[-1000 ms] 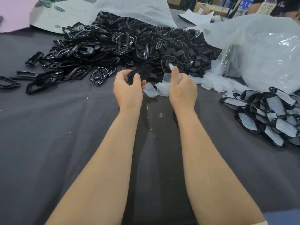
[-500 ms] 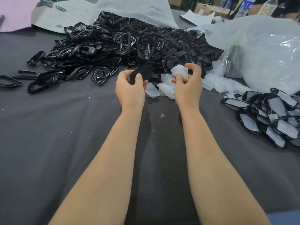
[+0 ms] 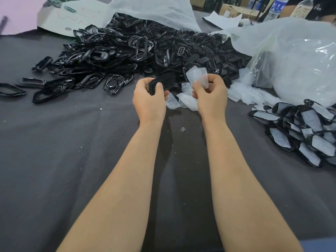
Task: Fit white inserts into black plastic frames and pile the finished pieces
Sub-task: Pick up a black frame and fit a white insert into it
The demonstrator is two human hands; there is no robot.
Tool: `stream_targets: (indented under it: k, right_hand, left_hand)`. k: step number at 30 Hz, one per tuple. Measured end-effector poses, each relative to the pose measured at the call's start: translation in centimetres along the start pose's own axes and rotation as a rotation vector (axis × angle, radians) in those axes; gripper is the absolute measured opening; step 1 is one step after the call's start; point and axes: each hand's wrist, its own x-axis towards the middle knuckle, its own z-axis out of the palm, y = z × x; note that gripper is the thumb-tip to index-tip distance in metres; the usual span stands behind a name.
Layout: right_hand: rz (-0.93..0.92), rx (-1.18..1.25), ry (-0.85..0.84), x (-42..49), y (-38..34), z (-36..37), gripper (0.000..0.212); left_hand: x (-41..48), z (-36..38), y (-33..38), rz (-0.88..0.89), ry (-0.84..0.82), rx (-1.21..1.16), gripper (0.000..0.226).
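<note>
Head view, both forearms reach forward over grey cloth (image 3: 54, 160).

Left hand (image 3: 149, 100): fingers curled, thumb on top, gripping one black frame (image 3: 164, 81) by its near end. The frame is held off the cloth and tilted up to the right.

Right hand (image 3: 211, 99): thumb and fingers pinch one translucent white insert (image 3: 198, 75) by its lower edge; the insert stands upright above the hand. Frame and insert are close but apart, and the insert is not seated.

Loose inserts (image 3: 183, 101) lie on the cloth between and just beyond the hands.

Frame heap (image 3: 127, 51): large, far centre, spilling from a clear bag (image 3: 151, 10).

Finished pile (image 3: 305, 131): frames with white centres, right edge of the cloth.

Second bag (image 3: 294, 57) of white stock, far right.

Writing: white sheet (image 3: 72, 15), far left, carries red marks that are not legible. Bottle (image 3: 277, 6), top right, has a blue label whose text is too small to read.
</note>
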Motion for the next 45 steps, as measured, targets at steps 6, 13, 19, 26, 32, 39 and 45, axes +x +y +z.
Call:
stream_targets:
  k: [6, 13, 19, 26, 32, 39, 45]
  right_hand:
    - [-0.009, -0.122, -0.027, 0.1, 0.4, 0.1, 0.023]
    - [-0.096, -0.340, 0.138, 0.2, 0.5, -0.3, 0.037]
    - [0.022, 0.136, -0.137, 0.4, -1.0, -0.2, 0.025]
    - [-0.006, 0.227, -0.285, -0.5, -1.6, 0.1, 0.011]
    - [-0.100, 0.052, -0.246, -0.9, -1.5, 0.7, 0.013]
    - [-0.230, -0.093, -0.017, -1.5, -0.9, 1.7, 0.006]
    - [-0.167, -0.006, -0.009, -1.4, -0.6, 1.9, 0.004]
  left_hand:
    - [0.0, -0.1, 0.0, -0.005, 0.001, 0.004, 0.012]
    - [-0.2, -0.1, 0.0, 0.000, -0.012, 0.004, 0.012]
    - [-0.3, -0.2, 0.2, 0.032, -0.055, 0.057, 0.017]
    - [-0.3, -0.2, 0.2, 0.057, -0.095, 0.116, 0.017]
    - [-0.5, -0.1, 0.2, 0.108, -0.161, 0.121, 0.022]
    - [-0.9, 0.1, 0.4, 0.180, -0.241, 0.165, 0.025]
    - [-0.9, 0.2, 0.3, 0.171, -0.247, 0.170, 0.023]
